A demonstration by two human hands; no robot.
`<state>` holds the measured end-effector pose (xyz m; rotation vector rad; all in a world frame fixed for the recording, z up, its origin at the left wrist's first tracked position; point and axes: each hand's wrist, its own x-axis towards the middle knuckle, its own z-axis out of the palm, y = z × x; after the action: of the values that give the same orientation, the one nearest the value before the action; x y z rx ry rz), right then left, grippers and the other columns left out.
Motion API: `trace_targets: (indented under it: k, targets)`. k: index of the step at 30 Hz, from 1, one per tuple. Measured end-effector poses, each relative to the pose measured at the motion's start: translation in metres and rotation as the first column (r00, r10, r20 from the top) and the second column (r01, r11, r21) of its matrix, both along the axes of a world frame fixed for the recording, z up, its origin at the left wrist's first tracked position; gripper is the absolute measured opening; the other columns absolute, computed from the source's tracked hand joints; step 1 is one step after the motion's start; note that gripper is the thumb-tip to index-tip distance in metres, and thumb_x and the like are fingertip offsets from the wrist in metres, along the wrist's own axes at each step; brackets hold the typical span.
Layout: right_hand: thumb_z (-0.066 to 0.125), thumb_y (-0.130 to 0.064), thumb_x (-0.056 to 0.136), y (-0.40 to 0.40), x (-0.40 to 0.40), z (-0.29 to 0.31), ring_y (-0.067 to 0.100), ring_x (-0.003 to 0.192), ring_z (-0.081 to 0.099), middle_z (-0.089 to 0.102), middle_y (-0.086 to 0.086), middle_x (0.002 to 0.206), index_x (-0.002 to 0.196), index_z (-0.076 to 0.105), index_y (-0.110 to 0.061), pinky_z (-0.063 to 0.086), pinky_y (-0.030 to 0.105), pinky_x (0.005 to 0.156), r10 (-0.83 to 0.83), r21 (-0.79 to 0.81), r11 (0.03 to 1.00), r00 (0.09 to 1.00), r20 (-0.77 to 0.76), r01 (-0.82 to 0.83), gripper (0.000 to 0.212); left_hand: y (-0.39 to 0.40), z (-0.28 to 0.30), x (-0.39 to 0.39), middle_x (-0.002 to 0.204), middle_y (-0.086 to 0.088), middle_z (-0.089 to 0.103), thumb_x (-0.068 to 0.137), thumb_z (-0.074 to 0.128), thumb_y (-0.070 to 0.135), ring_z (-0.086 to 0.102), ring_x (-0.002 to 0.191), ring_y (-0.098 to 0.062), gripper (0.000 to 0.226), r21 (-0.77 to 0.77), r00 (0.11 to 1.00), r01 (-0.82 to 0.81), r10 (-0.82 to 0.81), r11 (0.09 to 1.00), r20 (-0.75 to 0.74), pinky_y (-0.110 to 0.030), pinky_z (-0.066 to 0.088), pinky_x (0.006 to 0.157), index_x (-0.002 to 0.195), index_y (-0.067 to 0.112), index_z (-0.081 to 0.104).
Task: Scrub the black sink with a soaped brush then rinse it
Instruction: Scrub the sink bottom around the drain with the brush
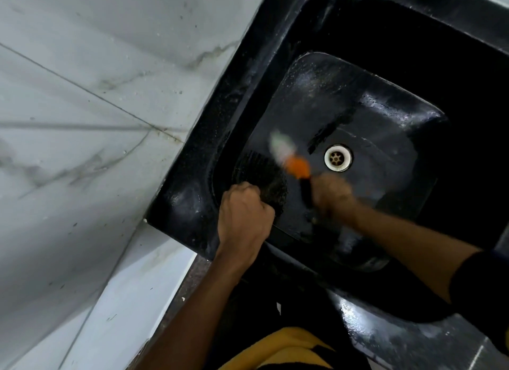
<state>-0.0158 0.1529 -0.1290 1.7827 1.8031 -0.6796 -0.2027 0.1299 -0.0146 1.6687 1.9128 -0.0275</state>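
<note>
The black sink (pixel 192 160) fills the right half of the view, its basin wet, with a white drain (pixel 338 158) near the middle. My left hand (pixel 245 218) grips a dark ridged round object (pixel 259 174) against the basin's near-left corner. My right hand (pixel 332 194) grips the dark handle of a brush (pixel 294 164) with an orange neck and white bristles. The brush head is blurred and lies on the basin floor just left of the drain. What the dark object is cannot be told.
Grey marbled wall tiles (pixel 96 108) border the sink on the left. A wet black counter (pixel 385 336) runs along the sink's near right side. My yellow and black clothing (pixel 289 350) shows at the bottom.
</note>
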Motion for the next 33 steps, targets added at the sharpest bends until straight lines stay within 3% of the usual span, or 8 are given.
trace_targets:
  k: [4, 10, 15, 21, 26, 29, 31, 33]
  targets:
    - [0.032, -0.030, 0.103, -0.048, -0.014, 0.012, 0.030, 0.109, 0.060, 0.060, 0.009, 0.122, 0.121, 0.058, -0.017, 0.048, 0.036, 0.089, 0.313, -0.064, 0.944, 0.940, -0.133, -0.323, 0.035, 0.000, 0.000, 0.000, 0.095, -0.015, 0.070, 0.072, 0.052, 0.010, 0.064, 0.091, -0.033, 0.030, 0.009, 1.000, 0.018, -0.017, 1.000, -0.010, -0.042, 0.054, 0.082, 0.092, 0.000, 0.072]
    - [0.040, -0.028, 0.100, 0.035, 0.044, 0.000, 0.038, 0.105, 0.061, 0.062, 0.019, 0.117, 0.114, 0.061, -0.004, 0.049, 0.042, 0.087, -0.242, 0.066, 0.968, 0.970, 0.028, 0.240, 0.034, 0.000, -0.003, 0.001, 0.101, -0.012, 0.071, 0.063, 0.043, 0.015, 0.064, 0.093, -0.033, 0.044, -0.005, 1.000, 0.009, -0.009, 1.000, -0.025, -0.042, 0.056, 0.080, 0.093, 0.002, 0.073]
    - [0.051, -0.026, 0.092, -0.051, -0.014, 0.002, 0.031, 0.109, 0.060, 0.061, 0.013, 0.120, 0.115, 0.060, -0.015, 0.049, 0.037, 0.092, 0.159, -0.218, 0.953, 0.959, -0.233, -0.211, 0.027, 0.000, -0.002, 0.001, 0.097, -0.010, 0.069, 0.068, 0.049, 0.014, 0.064, 0.090, -0.031, 0.035, -0.016, 0.999, 0.024, -0.024, 1.000, -0.033, -0.041, 0.055, 0.077, 0.093, 0.004, 0.073]
    - [0.039, -0.025, 0.101, 0.013, 0.011, 0.003, 0.036, 0.108, 0.062, 0.063, 0.019, 0.118, 0.116, 0.063, -0.007, 0.050, 0.040, 0.086, 0.037, 0.014, 0.999, 0.999, 0.016, -0.037, 0.034, 0.001, -0.002, 0.002, 0.099, -0.011, 0.070, 0.063, 0.042, 0.014, 0.063, 0.092, -0.030, 0.043, -0.026, 1.000, 0.019, -0.019, 0.999, -0.020, -0.042, 0.056, 0.077, 0.091, 0.002, 0.072]
    - [0.041, -0.019, 0.098, -0.040, -0.028, 0.024, 0.032, 0.114, 0.058, 0.058, 0.013, 0.124, 0.119, 0.058, -0.013, 0.046, 0.036, 0.091, 0.297, -0.186, 0.923, 0.932, -0.209, -0.336, 0.029, 0.000, 0.000, 0.001, 0.101, -0.011, 0.069, 0.071, 0.053, 0.012, 0.063, 0.092, -0.031, 0.032, -0.019, 1.000, 0.006, -0.006, 1.000, -0.011, -0.041, 0.055, 0.079, 0.094, 0.003, 0.072]
    - [0.042, -0.026, 0.098, -0.010, 0.002, 0.010, 0.035, 0.106, 0.063, 0.064, 0.017, 0.116, 0.113, 0.063, -0.010, 0.050, 0.040, 0.088, 0.053, -0.058, 0.997, 0.991, -0.121, -0.060, 0.031, 0.001, -0.002, 0.000, 0.104, -0.010, 0.069, 0.067, 0.045, 0.016, 0.064, 0.095, -0.031, 0.042, -0.023, 0.999, 0.039, -0.039, 0.999, -0.026, -0.041, 0.056, 0.081, 0.097, 0.004, 0.072]
    - [0.039, -0.022, 0.099, 0.020, 0.032, -0.001, 0.040, 0.105, 0.061, 0.063, 0.022, 0.116, 0.115, 0.061, -0.003, 0.049, 0.045, 0.088, -0.270, 0.040, 0.962, 0.963, -0.020, 0.270, 0.033, 0.000, -0.005, 0.000, 0.106, -0.010, 0.069, 0.064, 0.041, 0.016, 0.063, 0.097, -0.031, 0.049, -0.026, 0.999, 0.033, -0.033, 0.999, -0.025, -0.041, 0.056, 0.083, 0.100, 0.004, 0.071]
    - [0.038, -0.020, 0.100, 0.023, 0.041, -0.005, 0.040, 0.106, 0.060, 0.061, 0.023, 0.117, 0.118, 0.059, -0.001, 0.048, 0.044, 0.087, -0.355, 0.112, 0.930, 0.935, 0.021, 0.350, 0.033, 0.000, -0.007, 0.000, 0.110, -0.010, 0.068, 0.065, 0.042, 0.013, 0.062, 0.101, -0.030, 0.046, -0.022, 0.999, 0.038, -0.038, 0.999, -0.025, -0.040, 0.055, 0.085, 0.101, 0.003, 0.070]
